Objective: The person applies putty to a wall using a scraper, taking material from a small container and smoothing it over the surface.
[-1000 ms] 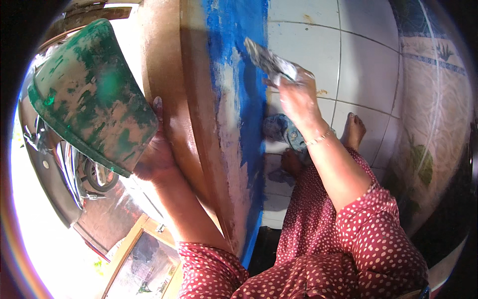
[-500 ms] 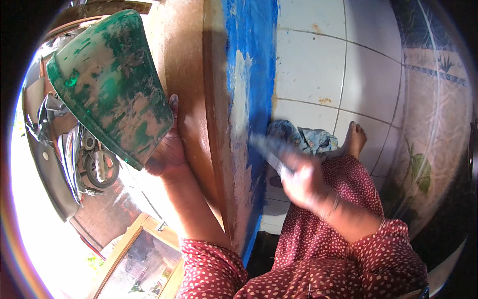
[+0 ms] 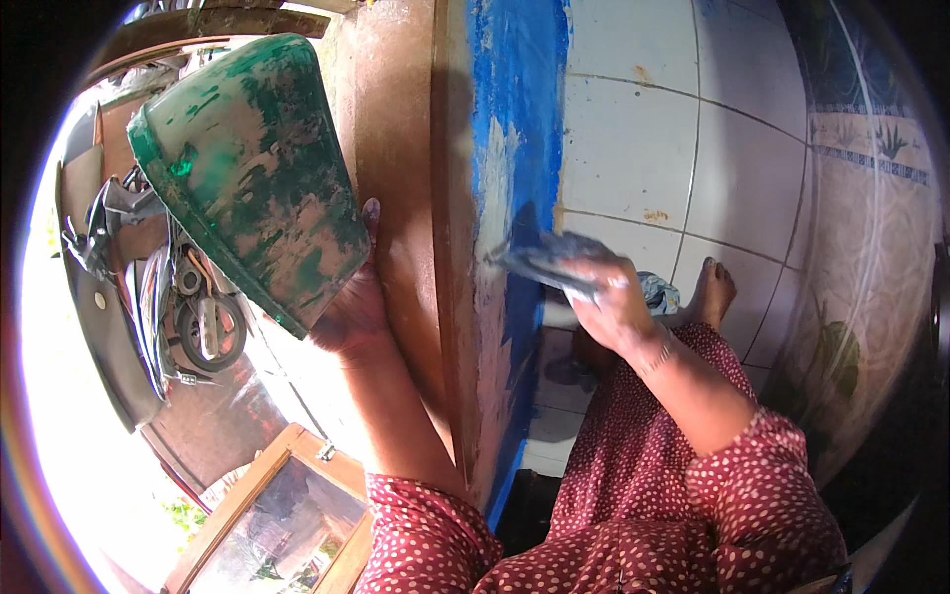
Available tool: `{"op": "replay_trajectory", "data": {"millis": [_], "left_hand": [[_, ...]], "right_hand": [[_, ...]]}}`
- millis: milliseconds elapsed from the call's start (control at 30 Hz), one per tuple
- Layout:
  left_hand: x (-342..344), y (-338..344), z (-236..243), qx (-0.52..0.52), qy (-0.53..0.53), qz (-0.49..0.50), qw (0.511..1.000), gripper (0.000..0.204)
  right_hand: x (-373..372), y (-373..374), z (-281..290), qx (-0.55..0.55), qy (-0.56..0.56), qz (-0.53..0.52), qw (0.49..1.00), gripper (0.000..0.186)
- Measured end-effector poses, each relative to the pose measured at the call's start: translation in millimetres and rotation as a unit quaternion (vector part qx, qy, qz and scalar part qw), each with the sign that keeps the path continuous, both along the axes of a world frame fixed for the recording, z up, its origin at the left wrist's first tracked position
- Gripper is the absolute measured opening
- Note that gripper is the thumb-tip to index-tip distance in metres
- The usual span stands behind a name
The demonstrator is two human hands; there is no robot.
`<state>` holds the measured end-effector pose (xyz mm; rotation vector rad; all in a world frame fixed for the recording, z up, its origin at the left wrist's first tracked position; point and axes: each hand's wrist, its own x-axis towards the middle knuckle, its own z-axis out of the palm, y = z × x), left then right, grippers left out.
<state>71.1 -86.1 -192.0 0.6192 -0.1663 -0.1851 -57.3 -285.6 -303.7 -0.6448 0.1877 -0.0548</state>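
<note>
My left hand supports a green plastic tub from its lower right side. The thumb shows beside the tub, while the other fingers are mostly hidden. Dried pale smears cover the tub's outside, and its inside is out of sight. In my right hand, the fingers close round a flat grey putty knife, blurred by motion. Its tip reaches the pale patchy strip along the edge of the blue-painted wall; whether it touches cannot be told.
A brown wooden frame runs beside the wall. White floor tiles lie to the right, with a patterned cloth near my foot. At lower left stands a wood-framed glass panel; a parked motorbike is beyond.
My right hand has turned, so the putty knife now lies flatter and points left at the wall's edge. The whole view has shifted slightly, and the tub stays in my left hand.
</note>
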Motion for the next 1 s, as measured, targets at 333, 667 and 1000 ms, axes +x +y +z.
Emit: {"op": "replay_trajectory", "data": {"millis": [333, 667, 1000], "left_hand": [[5.8, -3.7, 4.9, -0.022, 0.018, -0.019, 0.999, 0.072], [4.6, -0.2, 5.9, -0.016, -0.004, -0.017, 1.0, 0.069], [1.9, -17.1, 4.4, 0.17, -0.044, 0.059, 0.983, 0.081]], "right_hand": [[65.2, -21.6, 6.9, -0.524, -0.006, -0.097, 0.846, 0.027], [-92.4, 39.0, 34.6, -0.528, 0.016, 0.034, 0.849, 0.042], [-208.1, 148.1, 21.3, -0.463, 0.047, 0.358, 0.809, 0.046]]}}
